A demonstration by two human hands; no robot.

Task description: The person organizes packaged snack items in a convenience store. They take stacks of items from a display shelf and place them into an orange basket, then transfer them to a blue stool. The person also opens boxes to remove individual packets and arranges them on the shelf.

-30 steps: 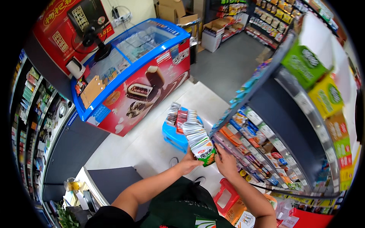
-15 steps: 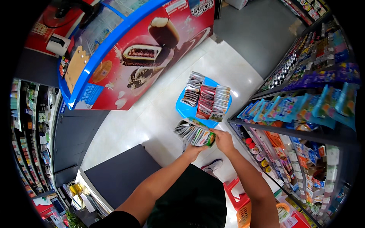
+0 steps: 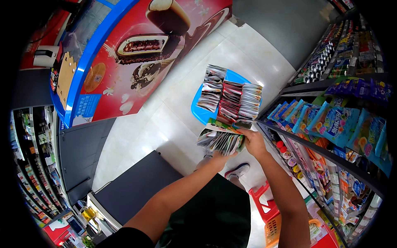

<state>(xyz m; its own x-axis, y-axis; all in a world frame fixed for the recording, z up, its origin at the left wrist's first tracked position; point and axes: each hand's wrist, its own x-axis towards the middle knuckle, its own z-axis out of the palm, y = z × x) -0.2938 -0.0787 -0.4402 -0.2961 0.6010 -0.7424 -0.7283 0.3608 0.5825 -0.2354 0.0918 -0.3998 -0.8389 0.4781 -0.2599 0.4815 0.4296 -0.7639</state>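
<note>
A bundle of flat snack packets [image 3: 221, 141], green and silver at the edges, is held between my two hands, just in front of a blue stool [image 3: 200, 114]. My left hand [image 3: 220, 160] is closed round the near side of the bundle, its fingers partly hidden. My right hand [image 3: 254, 142] grips the right end, with the thumb along the top. Three rows of upright packets stand on the stool: a silver row [image 3: 212, 89] at left, a red row [image 3: 230, 100] in the middle, a pale row [image 3: 250, 101] at right.
A red and blue ice-cream freezer [image 3: 136, 62] stands at far left. Shelves of hanging blue snack bags [image 3: 331, 122] run along the right. A dark counter [image 3: 140, 182] is at near left. By my right forearm are a red plastic stool [image 3: 263, 204] and an orange basket [image 3: 273, 229].
The view has shifted, so freezer and shelves sit differently in the picture. Both hands still hold the bundle, which now tilts more, its green packet at the far side closer to the stool's rows.
</note>
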